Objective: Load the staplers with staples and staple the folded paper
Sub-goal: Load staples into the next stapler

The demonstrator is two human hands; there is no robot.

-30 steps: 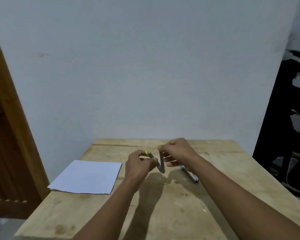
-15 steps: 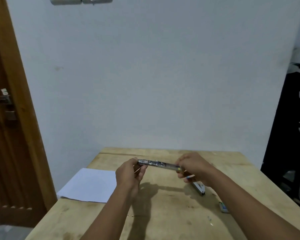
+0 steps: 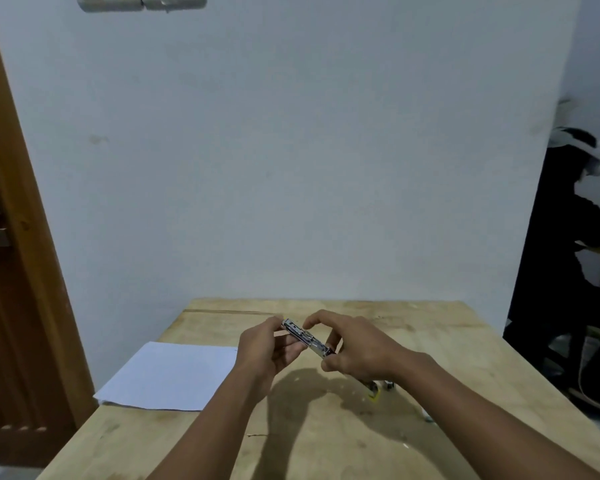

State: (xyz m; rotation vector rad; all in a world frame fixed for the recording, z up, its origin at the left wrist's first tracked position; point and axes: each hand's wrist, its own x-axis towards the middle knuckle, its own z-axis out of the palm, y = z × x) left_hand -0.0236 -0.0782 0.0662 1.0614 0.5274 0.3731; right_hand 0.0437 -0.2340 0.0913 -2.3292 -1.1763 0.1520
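Hands met above the wooden table (image 3: 326, 445) in the head view; your left hand (image 3: 267, 348) pinched the far end of the metal stapler (image 3: 305, 337) between thumb and fingertips; your right hand (image 3: 357, 348) clasped its near end, forefinger lifted clear; the stapler slanted in mid-air between them; the white paper (image 3: 170, 375) lay flat to your left; something small with a yellow tip (image 3: 373, 391) rested just past your right wrist.

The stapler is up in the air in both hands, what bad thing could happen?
The opened stapler is pinched only at its ends by the left hand and right hand, so it might slip and fall onto the table. Fingers sit close to its metal channel, so a snap shut could pinch them.
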